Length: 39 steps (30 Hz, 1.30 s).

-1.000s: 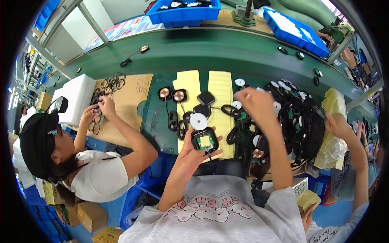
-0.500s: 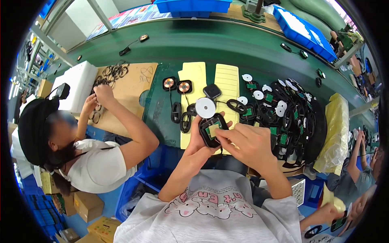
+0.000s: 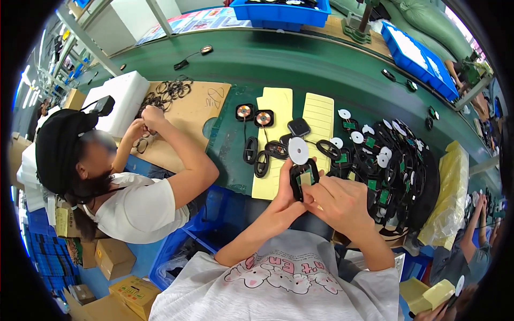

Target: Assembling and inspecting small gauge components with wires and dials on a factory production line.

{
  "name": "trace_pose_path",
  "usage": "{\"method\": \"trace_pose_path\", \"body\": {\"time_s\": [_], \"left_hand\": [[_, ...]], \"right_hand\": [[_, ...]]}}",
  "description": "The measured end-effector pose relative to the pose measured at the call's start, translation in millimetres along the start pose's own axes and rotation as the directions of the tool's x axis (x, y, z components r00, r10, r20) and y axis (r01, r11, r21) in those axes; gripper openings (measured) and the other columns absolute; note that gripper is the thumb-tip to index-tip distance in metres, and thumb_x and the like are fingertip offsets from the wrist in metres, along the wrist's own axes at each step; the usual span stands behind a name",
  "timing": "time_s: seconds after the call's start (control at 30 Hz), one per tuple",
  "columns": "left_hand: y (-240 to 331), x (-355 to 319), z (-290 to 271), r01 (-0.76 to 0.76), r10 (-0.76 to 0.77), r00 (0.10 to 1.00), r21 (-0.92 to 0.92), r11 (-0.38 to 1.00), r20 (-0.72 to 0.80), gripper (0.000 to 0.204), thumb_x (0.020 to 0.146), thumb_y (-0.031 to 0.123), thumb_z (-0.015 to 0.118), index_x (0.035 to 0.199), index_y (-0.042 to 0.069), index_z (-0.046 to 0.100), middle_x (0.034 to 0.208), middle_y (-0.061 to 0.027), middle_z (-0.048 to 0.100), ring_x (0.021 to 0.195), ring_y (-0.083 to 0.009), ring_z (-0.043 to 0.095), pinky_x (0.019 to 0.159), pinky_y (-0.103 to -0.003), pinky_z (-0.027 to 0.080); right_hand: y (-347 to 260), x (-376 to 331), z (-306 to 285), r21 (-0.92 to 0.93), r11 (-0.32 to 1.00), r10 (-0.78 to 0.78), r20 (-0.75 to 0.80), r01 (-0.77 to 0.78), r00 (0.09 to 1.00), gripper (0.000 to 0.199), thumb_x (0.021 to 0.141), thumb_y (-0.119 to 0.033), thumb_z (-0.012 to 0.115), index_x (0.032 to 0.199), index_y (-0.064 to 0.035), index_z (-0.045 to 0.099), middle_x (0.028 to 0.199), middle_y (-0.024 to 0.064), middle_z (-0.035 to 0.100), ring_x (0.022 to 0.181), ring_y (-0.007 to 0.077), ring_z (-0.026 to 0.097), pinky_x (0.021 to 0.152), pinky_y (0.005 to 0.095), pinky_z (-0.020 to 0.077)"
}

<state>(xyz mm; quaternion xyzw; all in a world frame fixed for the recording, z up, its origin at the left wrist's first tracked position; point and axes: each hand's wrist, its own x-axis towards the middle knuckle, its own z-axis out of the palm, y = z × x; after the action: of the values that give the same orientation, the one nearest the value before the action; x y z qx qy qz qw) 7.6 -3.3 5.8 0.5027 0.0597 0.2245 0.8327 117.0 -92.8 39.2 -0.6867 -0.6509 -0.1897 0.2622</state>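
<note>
My left hand (image 3: 285,199) grips a square black plastic housing (image 3: 294,187) from its left side and below, tilted up above the table's near edge. A white disc (image 3: 298,151) stands out from the housing's top. Inside the housing lies a green circuit board with a pale yellow pad (image 3: 305,178) on it. My right hand (image 3: 342,202) has its fingers bent and pinched together at the pad and the housing's lower right side; the fingertips are partly hidden. A black square cover (image 3: 299,127) and coiled black cables (image 3: 262,164) lie just beyond my hands.
To the right is a heap of similar black units (image 3: 383,160) with discs and cables. Yellow sheets (image 3: 318,107) and two coil units (image 3: 264,118) lie ahead. A co-worker (image 3: 134,206) handles black rings over cardboard (image 3: 211,109) at left. A blue bin (image 3: 214,224) stands low between us.
The whole view has shifted, so things sit farther right. The housing has turned more edge-on, and my right fingers are lower on it. The left hand keeps its hold.
</note>
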Motion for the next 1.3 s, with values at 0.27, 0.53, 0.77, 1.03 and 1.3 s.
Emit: {"method": "trace_pose_path", "body": {"time_s": [0.27, 0.53, 0.77, 1.03, 1.3], "left_hand": [[12, -5, 0, 0.182, -0.184, 0.983, -0.146, 0.972, 0.005, 0.07, 0.075, -0.007, 0.036, 0.138, 0.01, 0.012, 0.135, -0.0237, 0.032, 0.12, -0.037, 0.042, 0.086, -0.04, 0.044], [7, -7, -9, 0.188, -0.156, 0.979, -0.291, 0.938, 0.132, 0.052, 0.088, 0.005, 0.035, 0.136, 0.008, 0.016, 0.13, -0.0279, 0.037, 0.106, -0.0374, 0.053, 0.063, -0.035, 0.049], [8, -9, -1, 0.154, -0.152, 0.988, -0.085, 0.985, 0.023, 0.038, 0.094, 0.013, 0.035, 0.131, 0.004, 0.029, 0.114, -0.0265, 0.052, 0.091, -0.032, 0.062, 0.053, -0.028, 0.051], [2, -2, 0, 0.168, -0.163, 0.983, 0.058, 0.984, -0.081, 0.029, 0.095, 0.018, 0.039, 0.118, 0.001, 0.045, 0.102, -0.0173, 0.061, 0.08, -0.02, 0.063, 0.049, -0.021, 0.05], [-5, -1, -1, 0.122, -0.104, 0.983, 0.119, 0.985, -0.15, 0.028, 0.095, 0.02, 0.04, 0.111, -0.002, 0.047, 0.094, -0.0188, 0.061, 0.072, -0.0239, 0.066, 0.042, -0.021, 0.049]], "right_hand": [[5, -3, 8, 0.534, 0.787, 0.317, 0.079, -0.308, 0.945, 0.011, 0.069, -0.002, 0.056, 0.072, -0.01, 0.049, 0.069, -0.0017, 0.046, 0.049, 0.0084, 0.037, 0.042, 0.022, 0.0272], [35, -13, 16, 0.956, -0.028, 0.66, 0.236, -0.291, 0.713, 0.008, 0.076, -0.003, 0.041, 0.073, -0.0092, 0.046, 0.066, -0.0002, 0.046, 0.049, 0.0054, 0.031, 0.042, 0.0181, 0.0209], [47, -14, 6, 0.864, -0.321, 0.506, 0.503, -0.388, 0.7, 0.01, 0.078, -0.005, 0.038, 0.071, -0.0102, 0.043, 0.063, -0.0004, 0.043, 0.049, 0.0035, 0.024, 0.042, 0.0171, 0.0159], [34, 5, 10, 0.913, -0.023, 0.495, 0.363, -0.406, 0.789, 0.017, 0.085, -0.01, 0.044, 0.068, -0.0087, 0.046, 0.058, -0.0024, 0.037, 0.046, 0.0048, 0.026, 0.04, 0.0181, 0.0182], [26, 9, 10, 0.346, 0.914, 0.239, -0.034, -0.213, 0.97, 0.008, 0.076, -0.01, 0.059, 0.083, -0.0093, 0.06, 0.067, -0.0023, 0.05, 0.05, 0.0082, 0.039, 0.042, 0.0197, 0.03]]}}
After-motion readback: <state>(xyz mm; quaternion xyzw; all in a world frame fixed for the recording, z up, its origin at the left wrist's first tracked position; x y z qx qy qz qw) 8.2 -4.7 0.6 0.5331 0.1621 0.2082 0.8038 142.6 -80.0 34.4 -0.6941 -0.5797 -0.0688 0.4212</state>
